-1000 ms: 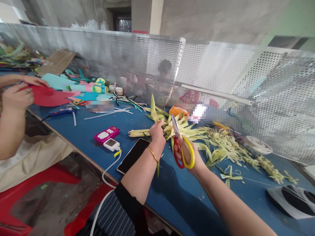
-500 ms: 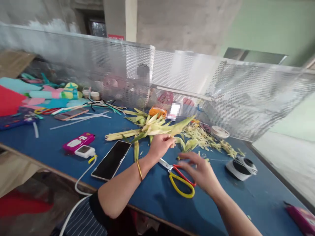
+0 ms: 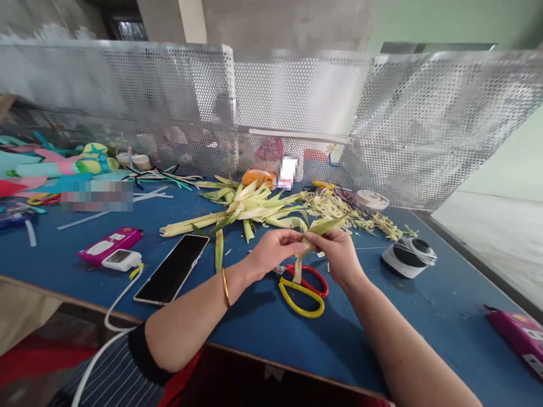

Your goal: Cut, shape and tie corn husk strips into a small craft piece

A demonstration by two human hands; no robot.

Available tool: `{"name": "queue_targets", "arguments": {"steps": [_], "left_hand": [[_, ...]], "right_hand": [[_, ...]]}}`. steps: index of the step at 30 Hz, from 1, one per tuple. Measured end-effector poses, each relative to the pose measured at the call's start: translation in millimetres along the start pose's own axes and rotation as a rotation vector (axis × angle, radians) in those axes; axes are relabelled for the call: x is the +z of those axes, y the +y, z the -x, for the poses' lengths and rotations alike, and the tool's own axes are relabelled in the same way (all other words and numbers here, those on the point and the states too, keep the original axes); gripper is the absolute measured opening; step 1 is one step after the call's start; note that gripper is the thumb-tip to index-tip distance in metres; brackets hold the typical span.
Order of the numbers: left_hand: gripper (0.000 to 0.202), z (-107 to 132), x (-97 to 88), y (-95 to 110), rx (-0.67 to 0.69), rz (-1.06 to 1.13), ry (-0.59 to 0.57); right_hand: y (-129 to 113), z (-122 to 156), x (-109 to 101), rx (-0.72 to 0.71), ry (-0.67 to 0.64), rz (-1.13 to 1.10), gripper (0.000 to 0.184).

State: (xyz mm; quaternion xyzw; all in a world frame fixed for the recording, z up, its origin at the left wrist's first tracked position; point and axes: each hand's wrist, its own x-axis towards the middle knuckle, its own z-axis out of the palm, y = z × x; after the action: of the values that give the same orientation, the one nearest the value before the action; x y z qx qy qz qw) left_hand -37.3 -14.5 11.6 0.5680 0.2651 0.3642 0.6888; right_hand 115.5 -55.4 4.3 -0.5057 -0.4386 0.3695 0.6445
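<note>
Between them, my left hand (image 3: pixel 278 249) and my right hand (image 3: pixel 335 251) pinch a pale green corn husk strip (image 3: pixel 324 227). One end of the husk points up to the right; the other hangs down over the scissors. Both hands are closed at the fingertips, close together above the table. Beneath them lie scissors (image 3: pixel 302 308) with one yellow and one red handle, their blades mostly hidden by my left hand. A heap of corn husks (image 3: pixel 258 206) spreads just behind my hands, its pale stalk end pointing left.
A black phone (image 3: pixel 173 270) and a magenta device (image 3: pixel 112 244) with a white cable lie left. A spool of white thread (image 3: pixel 409 257) stands right, near a pile of shredded husk braid (image 3: pixel 335 209). Perforated metal sheeting (image 3: pixel 297 96) borders the table's back. Coloured foam pieces (image 3: pixel 63 164) lie far left.
My right hand has moved up and left from near the scissors and has taken hold of the husk beside my left hand. The view has shifted, too.
</note>
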Motion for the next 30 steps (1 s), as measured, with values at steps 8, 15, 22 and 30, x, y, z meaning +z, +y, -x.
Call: {"name": "queue_targets", "arguments": {"steps": [8, 15, 22, 30], "left_hand": [[0.021, -4, 3.0, -14, -0.165, -0.174, 0.192], [0.020, 0, 1.6, -3, -0.296, -0.081, 0.121], [0.027, 0, -1.3, -4, -0.246, -0.198, 0.115], [0.016, -3, -6.5, -2, -0.170, -0.217, 0.156]], "right_hand": [[5, 4, 4, 0.054, 0.051, 0.064, 0.028], [2, -5, -6, 0.028, 0.137, -0.030, 0.037], [5, -8, -8, 0.119, 0.017, -0.040, 0.038], [-1, -15, -15, 0.004, 0.234, -0.122, 0.032]]}}
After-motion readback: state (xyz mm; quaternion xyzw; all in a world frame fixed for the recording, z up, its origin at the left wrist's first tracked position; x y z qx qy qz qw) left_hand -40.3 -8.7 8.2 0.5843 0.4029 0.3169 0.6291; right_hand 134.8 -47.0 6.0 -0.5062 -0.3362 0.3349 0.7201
